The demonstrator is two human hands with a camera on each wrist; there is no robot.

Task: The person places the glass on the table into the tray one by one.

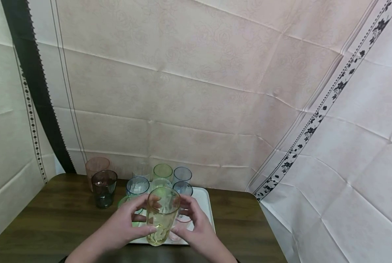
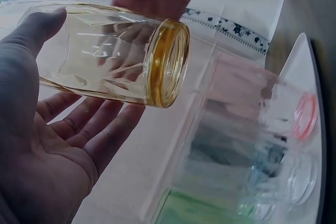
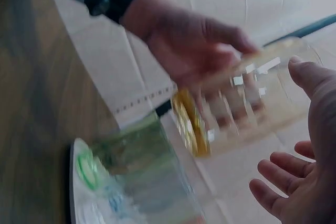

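Observation:
A tall, clear yellow drinking glass (image 1: 163,218) is held up in front of the tray, its mouth tilted away and its thick amber base toward me. My left hand (image 1: 125,227) grips it from the left, thumb along the near side and fingers around the far side. On the right, my right hand (image 1: 198,228) has its thumb (image 3: 310,74) at the glass wall. The other fingers (image 3: 278,179) of that hand are relaxed and spread, apart from the glass in the right wrist view. Beyond the hands, several coloured glasses stand on a white tray (image 1: 203,204), partly hidden.
A dark grey glass (image 1: 104,191) and a taller pink glass (image 1: 95,164) stand on the wooden table (image 1: 51,215), left of the tray. Among the tray's glasses are a green one (image 1: 162,171) and a blue one (image 1: 183,174). Pale patterned cloth (image 1: 189,91) hangs around the table.

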